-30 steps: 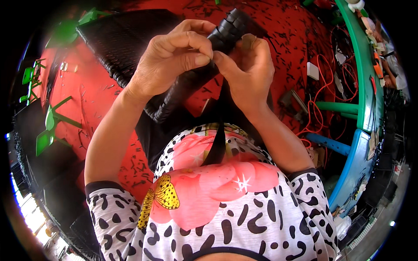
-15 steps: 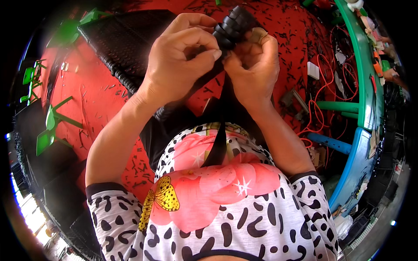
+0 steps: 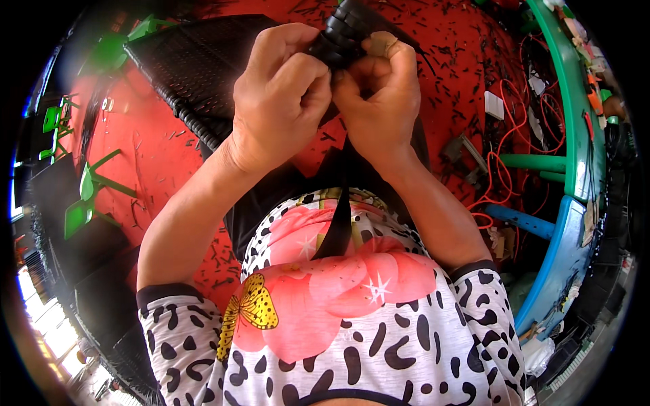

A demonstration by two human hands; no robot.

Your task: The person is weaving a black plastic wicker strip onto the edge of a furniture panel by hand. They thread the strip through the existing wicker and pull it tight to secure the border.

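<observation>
Over a scrap-strewn red floor [image 3: 108,162], left hand [image 3: 279,105] and right hand [image 3: 382,105] curl at a rounded, black, strip-wrapped bar [image 3: 342,28]; whether they pinch is unclear.

You're in what looks like a workshop: dark offcuts [image 3: 443,50] litter the red floor [image 3: 115,196] around one o'clock, a black woven panel [image 3: 196,61] sits at eleven, red cord [image 3: 489,198] loops near three, and a cluttered green table [image 3: 577,135] and blue table [image 3: 556,264] stand at two and four o'clock.
</observation>
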